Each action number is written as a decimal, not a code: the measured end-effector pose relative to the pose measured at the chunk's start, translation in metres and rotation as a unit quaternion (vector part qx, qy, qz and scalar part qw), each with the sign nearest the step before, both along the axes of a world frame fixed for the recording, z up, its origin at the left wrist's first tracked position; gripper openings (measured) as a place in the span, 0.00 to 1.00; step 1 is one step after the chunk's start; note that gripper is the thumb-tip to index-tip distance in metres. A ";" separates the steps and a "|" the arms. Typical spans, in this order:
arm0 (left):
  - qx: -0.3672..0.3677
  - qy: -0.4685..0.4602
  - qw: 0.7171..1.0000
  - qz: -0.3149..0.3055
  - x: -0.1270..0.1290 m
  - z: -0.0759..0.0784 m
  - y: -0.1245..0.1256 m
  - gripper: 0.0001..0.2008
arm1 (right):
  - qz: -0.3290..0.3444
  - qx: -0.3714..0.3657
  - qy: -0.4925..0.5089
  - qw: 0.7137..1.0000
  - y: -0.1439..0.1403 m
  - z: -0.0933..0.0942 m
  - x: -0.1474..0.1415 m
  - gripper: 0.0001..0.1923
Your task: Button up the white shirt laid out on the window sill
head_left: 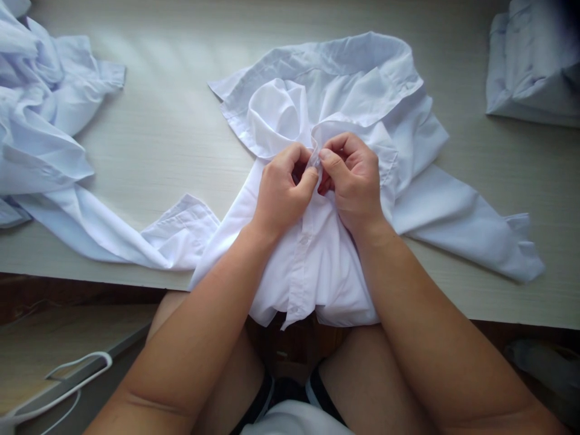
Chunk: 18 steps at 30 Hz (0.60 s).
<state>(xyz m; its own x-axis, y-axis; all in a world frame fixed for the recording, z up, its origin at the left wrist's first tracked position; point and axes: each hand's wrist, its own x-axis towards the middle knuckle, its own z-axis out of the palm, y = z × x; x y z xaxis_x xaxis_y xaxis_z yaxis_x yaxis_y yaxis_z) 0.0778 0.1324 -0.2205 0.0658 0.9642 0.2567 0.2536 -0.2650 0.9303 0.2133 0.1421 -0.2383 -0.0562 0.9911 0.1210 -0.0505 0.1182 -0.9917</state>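
Note:
A white shirt (335, 241) lies spread on the table, its collar toward the far side and its hem hanging over the near edge. My left hand (287, 187) pinches the front placket just below the collar. Close beside it, my right hand (353, 178) grips the same strip of cloth between thumb and fingers. The edge of the fabric is gathered upward between both hands. Whether a button lies under the fingertips is hidden. One sleeve (471, 217) stretches out to the right.
More crumpled white garments (40, 115) lie at the left, a sleeve reaching toward the shirt. A folded white stack (530, 72) sits at the far right of the pale table (167, 151). Below the table at left is a white looped hanger-like object (106, 359).

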 end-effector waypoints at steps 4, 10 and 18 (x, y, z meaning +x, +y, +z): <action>0.026 -0.016 1.000 -0.003 0.000 -0.006 0.002 0.12 | -0.002 0.023 0.011 1.000 0.002 -0.003 0.000 0.19; 0.033 -0.008 0.999 0.002 0.001 -0.011 0.005 0.15 | -0.013 0.013 0.018 1.000 0.000 0.008 -0.004 0.12; 0.157 -0.071 0.984 -0.042 0.003 -0.028 0.023 0.17 | -0.035 0.018 0.032 0.999 -0.003 0.026 -0.011 0.20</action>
<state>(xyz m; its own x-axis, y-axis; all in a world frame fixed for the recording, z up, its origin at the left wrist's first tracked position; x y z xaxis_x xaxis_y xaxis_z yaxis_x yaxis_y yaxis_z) 0.0804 0.1557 -0.2484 0.0839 0.8287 0.5534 0.0922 -0.5594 0.8237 0.2023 0.1388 -0.2120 0.0221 0.9872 0.1578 -0.1046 0.1593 -0.9817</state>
